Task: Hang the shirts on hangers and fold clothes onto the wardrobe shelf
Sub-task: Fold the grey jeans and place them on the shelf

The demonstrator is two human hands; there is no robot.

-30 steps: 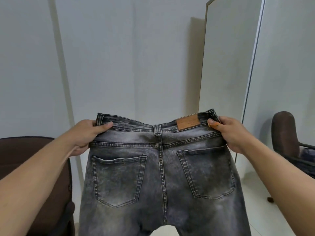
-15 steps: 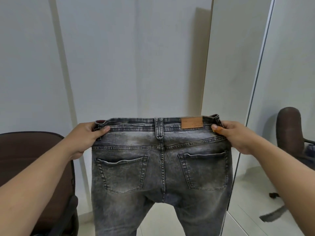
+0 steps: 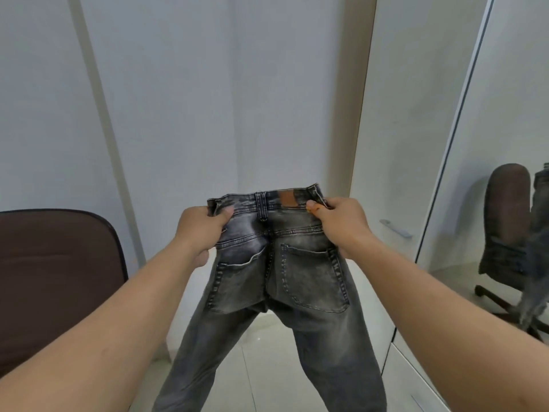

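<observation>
1. While the person stands facing the white wardrobe doors, the grey jeans hang in the air between both hands, back pockets toward us, legs trailing down toward the floor.
2. Left hand pinches the left end of the waistband, thumb on top; right hand pinches the right end likewise. Each grip is closed on denim.
3. Judging by the crease along the seat seam, the step in hand looks like folding the jeans in half lengthwise. The next move calls for bringing the two waistband ends together — legs lined up one on the other.
4. Around: a brown chair at the left, and a mirror at the right. No shelf is in view — the doors appear closed, so they may stand in the way.
</observation>
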